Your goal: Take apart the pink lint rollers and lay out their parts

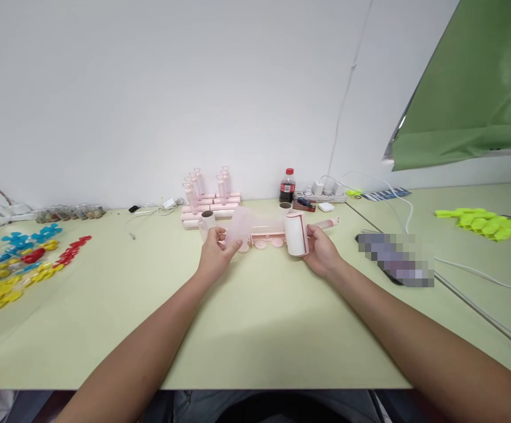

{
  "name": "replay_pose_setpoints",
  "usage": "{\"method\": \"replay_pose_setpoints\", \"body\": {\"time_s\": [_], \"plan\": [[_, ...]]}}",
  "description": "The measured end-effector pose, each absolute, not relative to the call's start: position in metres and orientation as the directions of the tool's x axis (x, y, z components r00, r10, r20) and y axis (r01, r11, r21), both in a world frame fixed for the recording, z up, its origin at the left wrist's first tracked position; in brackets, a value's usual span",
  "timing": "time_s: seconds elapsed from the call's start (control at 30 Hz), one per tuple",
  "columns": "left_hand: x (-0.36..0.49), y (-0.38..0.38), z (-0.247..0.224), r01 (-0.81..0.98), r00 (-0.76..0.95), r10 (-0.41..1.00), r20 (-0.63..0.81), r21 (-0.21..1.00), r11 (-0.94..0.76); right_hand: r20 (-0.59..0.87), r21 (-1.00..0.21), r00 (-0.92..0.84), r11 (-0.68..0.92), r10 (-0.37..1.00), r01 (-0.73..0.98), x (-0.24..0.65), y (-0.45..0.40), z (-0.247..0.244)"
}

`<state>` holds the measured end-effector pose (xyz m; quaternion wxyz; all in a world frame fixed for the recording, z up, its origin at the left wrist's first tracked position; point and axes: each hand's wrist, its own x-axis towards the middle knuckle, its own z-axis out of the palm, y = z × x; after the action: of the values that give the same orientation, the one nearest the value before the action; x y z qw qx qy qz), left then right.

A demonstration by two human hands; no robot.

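My left hand pinches a pale pink, translucent sheet between thumb and fingers. In my right hand is a white lint roller roll with a red line along its edge, held tilted a little. Behind my left fingers stands another roll with a brown cardboard core, partly covered. A further upright roll shows past the one I hold. Between my hands, on the table, lie a pink plastic part and round pink discs, partly hidden by the sheet.
Stacked pink-and-white rolls and upright pink handles stand by the wall. A cola bottle and a power strip are behind right. A phone lies right, colourful plastic pieces left, yellow-green pieces far right.
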<state>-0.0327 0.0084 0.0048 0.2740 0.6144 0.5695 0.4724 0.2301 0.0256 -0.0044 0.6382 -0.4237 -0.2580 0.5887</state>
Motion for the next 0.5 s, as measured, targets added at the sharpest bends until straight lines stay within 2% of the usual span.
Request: {"method": "replay_pose_setpoints", "body": {"time_s": [0.3, 0.5], "plan": [[-0.034, 0.004, 0.009, 0.539, -0.022, 0.961, 0.275, 0.813, -0.220, -0.104, -0.838, 0.172, 0.007, 0.980, -0.545, 0.226, 0.025, -0.005], [-0.019, 0.000, 0.002, 0.698, 0.202, 0.936, 0.290, 0.628, -0.345, -0.021, -0.804, 0.258, 0.137, 0.966, -0.579, 0.241, 0.028, 0.004]]}}
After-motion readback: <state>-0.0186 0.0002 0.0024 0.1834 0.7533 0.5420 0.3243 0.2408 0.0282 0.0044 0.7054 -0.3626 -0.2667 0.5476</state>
